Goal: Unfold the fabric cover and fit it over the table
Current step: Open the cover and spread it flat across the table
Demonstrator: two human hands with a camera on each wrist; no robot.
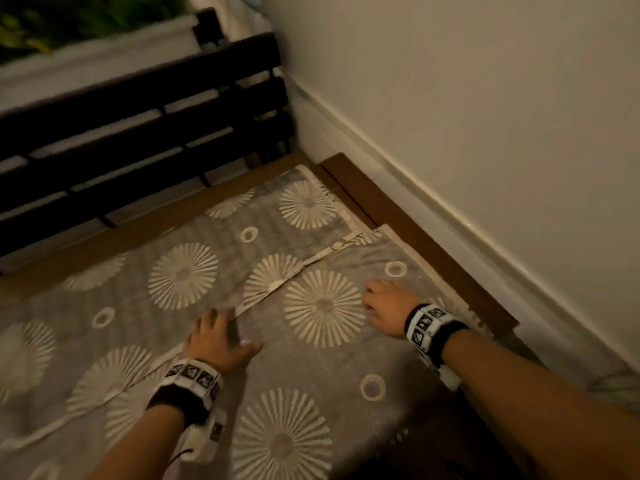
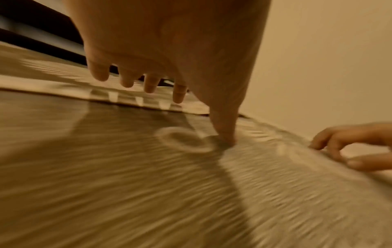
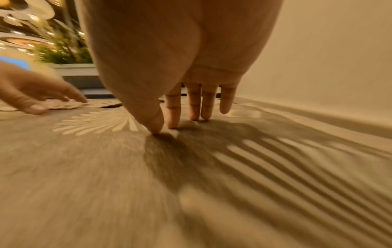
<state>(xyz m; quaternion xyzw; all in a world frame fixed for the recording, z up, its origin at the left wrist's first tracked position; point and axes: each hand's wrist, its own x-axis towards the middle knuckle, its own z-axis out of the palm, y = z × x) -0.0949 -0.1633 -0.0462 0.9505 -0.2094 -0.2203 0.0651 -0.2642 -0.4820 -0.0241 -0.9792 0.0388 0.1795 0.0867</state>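
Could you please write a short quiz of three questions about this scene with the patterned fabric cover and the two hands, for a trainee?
1. True or false: the left hand is lifting the fabric cover clear of the table.
2. Where does bare wood of the table still show? A) along the side by the wall B) in the middle between the hands C) nowhere
3. Fill in: the right hand touches the cover with its ____.

Key
1. False: it rests on the cover, fingers spread.
2. A
3. Fingertips; the fingers are straight.
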